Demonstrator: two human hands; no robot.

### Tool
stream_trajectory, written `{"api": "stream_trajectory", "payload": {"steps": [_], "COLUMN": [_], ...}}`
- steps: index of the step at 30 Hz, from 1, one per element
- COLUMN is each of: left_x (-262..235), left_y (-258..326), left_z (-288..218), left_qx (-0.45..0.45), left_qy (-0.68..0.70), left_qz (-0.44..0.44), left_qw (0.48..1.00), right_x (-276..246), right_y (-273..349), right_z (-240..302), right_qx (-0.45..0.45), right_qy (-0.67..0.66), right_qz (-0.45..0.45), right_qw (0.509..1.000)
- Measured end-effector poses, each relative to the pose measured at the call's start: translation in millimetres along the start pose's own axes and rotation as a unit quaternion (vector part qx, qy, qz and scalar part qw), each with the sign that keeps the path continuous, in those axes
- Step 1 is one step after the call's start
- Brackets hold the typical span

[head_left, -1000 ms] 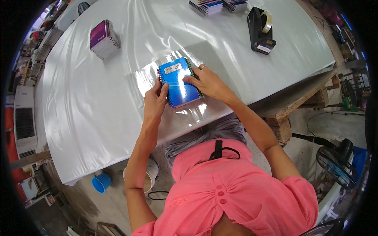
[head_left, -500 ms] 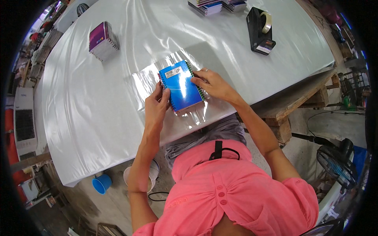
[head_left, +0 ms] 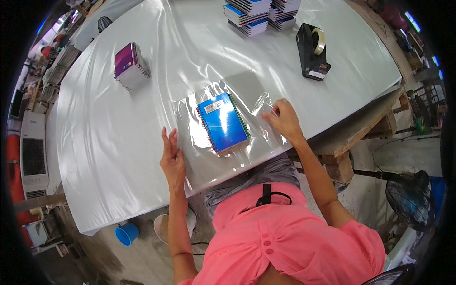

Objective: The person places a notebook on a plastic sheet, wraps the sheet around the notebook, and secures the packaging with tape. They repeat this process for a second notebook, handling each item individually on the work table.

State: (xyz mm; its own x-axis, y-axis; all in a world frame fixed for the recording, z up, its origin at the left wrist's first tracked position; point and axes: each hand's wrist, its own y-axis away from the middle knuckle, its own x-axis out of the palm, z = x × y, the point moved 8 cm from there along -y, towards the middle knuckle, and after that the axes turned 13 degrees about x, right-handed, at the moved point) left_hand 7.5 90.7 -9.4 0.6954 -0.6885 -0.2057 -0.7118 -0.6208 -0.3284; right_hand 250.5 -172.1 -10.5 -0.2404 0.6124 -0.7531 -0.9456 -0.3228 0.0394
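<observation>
A stack of blue-covered spiral notebooks (head_left: 222, 124) lies on a sheet of clear plastic film (head_left: 192, 161), near the table's front edge. Coils show along both of its long sides, and a white label sits near the top of the cover. My left hand (head_left: 173, 159) hovers just left of the film, its fingers apart and nothing in them. On the other side my right hand (head_left: 283, 121) has thumb and fingers closed at the film's right edge, where the plastic is creased and shiny. Neither hand touches the notebooks.
A black tape dispenser (head_left: 312, 53) with a roll of clear tape stands at the right rear. Taller stacks of spiral notebooks (head_left: 247, 16) are at the back, a purple-covered stack (head_left: 131, 66) at the left. A wooden pallet (head_left: 354, 130) supports the white-covered table (head_left: 109, 166).
Both hands have let go of the notebook stack, which now rests on the film. My left hand moved left and nearer; my right hand moved right to the film's edge. The view shifted slightly.
</observation>
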Motion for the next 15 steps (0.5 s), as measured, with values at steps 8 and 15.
{"api": "stream_trajectory", "payload": {"steps": [8,15], "left_x": [-14,57], "left_y": [-15,38], "left_z": [-14,-32], "left_qx": [0.023,0.116], "left_qy": [-0.155,-0.437], "left_qz": [0.016,0.249], "left_qw": [0.987,0.856], "right_x": [-14,22], "right_y": [19,66], "right_z": [-6,47], "right_qx": [0.031,-0.142], "right_qy": [-0.025,-0.135], "right_qz": [-0.052,0.128], "right_qw": [0.998,0.972]}}
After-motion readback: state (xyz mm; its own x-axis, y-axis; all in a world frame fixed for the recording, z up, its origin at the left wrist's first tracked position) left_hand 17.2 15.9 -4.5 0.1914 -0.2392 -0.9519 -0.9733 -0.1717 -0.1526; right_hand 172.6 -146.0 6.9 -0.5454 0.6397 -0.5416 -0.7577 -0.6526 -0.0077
